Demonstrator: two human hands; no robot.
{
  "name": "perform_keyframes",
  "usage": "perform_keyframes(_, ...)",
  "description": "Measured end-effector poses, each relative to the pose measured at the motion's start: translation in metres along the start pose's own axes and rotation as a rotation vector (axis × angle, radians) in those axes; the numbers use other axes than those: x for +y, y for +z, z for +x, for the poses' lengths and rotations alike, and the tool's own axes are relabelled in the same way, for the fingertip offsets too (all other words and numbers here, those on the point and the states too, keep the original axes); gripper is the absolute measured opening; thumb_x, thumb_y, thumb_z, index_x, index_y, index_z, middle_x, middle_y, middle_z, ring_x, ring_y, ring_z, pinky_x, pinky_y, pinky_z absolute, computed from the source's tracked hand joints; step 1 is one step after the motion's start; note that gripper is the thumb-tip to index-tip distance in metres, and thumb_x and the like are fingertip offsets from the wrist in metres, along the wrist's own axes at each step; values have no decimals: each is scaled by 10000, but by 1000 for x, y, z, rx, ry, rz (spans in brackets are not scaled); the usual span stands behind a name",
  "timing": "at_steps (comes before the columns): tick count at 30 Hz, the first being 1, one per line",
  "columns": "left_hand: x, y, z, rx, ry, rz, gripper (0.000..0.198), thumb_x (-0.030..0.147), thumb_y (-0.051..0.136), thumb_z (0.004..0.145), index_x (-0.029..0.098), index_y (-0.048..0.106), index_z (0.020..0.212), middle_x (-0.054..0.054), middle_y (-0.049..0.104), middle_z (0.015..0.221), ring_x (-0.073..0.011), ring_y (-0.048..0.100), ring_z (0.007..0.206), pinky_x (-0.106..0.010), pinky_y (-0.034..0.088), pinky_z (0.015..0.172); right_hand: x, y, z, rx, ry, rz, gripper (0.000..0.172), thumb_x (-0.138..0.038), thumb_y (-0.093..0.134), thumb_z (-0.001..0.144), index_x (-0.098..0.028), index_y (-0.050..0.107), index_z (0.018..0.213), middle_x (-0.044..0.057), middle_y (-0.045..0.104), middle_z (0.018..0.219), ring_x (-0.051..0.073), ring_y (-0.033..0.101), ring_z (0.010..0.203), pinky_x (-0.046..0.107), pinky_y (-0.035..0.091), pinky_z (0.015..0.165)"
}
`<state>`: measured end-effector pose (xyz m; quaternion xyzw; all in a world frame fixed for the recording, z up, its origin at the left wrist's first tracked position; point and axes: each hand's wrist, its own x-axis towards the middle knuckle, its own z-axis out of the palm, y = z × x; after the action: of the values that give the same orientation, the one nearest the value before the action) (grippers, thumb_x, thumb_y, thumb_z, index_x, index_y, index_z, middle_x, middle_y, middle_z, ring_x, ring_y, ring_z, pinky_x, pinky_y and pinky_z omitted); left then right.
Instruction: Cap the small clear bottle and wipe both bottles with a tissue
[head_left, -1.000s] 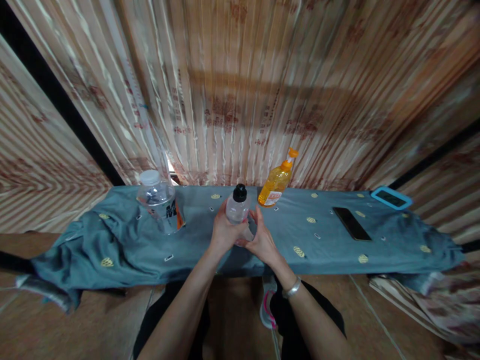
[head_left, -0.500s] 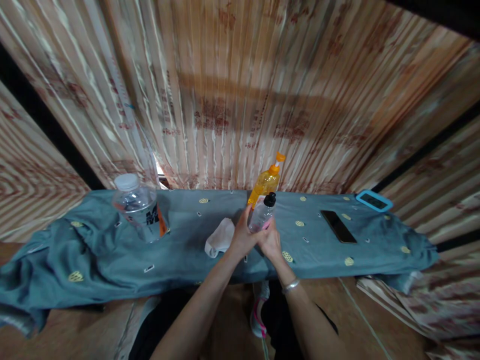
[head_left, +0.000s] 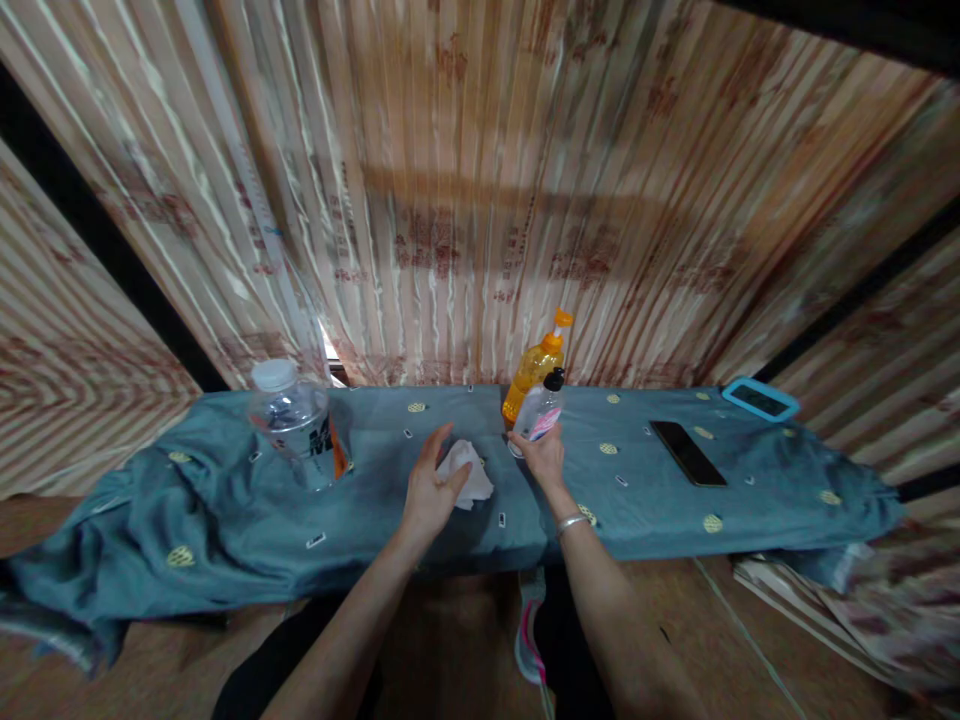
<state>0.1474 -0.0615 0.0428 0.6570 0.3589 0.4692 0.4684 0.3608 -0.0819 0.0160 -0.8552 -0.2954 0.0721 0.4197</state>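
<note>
My right hand (head_left: 545, 458), a silver bracelet on its wrist, is closed around the lower part of a clear bottle (head_left: 540, 408) with a black cap and a pink-and-white label. Directly behind that bottle stands an orange pump bottle (head_left: 531, 372). To the left, my left hand (head_left: 435, 487) is at a crumpled white cloth or tissue (head_left: 474, 484) lying on the teal bedsheet (head_left: 390, 530). Its thumb and fingers are spread at the cloth's left side, not closed on it.
A large clear plastic jar (head_left: 296, 430) with a white lid stands at left. On the right lie a dark phone (head_left: 688, 453) and a blue-framed device (head_left: 760, 399). Striped curtains (head_left: 450, 200) hang behind, and black poles (head_left: 105, 230) slant on both sides.
My left hand has let go of the clear bottle and moved left to the white cloth. The right hand still holds the bottle, now set slightly to the right. The view has shifted a little.
</note>
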Motion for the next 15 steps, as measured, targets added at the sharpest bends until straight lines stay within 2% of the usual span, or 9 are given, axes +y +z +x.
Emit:
perform_keyframes(6, -5, -45, -13, 61, -5, 50, 557, 280, 687, 715, 197, 580, 1255, -128, 566, 1385, -281, 507, 1307, -448, 439, 1064, 1, 5, 2, 5, 1, 26, 829, -502, 772, 622, -37, 420, 1210, 276, 667, 1039, 434, 639, 998, 457, 488, 802)
perform_keyframes(11, -1, -83, -24, 128, -2, 88, 526, 322, 696, 711, 219, 594, 1217, -116, 613, 1324, -274, 572, 1237, -442, 468, 1036, 6, 7, -2, 0, -13, 67, 893, -560, 755, 607, -31, 392, 1229, 297, 635, 1065, 443, 619, 1008, 500, 478, 828)
perform_keyframes(15, 4, -113, -29, 161, 13, 106, 501, 374, 704, 702, 189, 606, 1157, -122, 656, 1226, -265, 632, 1135, -443, 498, 1008, 20, 7, -13, -11, -144, 149, 830, -565, 708, 632, -84, 401, 1235, 257, 588, 1181, 370, 589, 1093, 443, 466, 922)
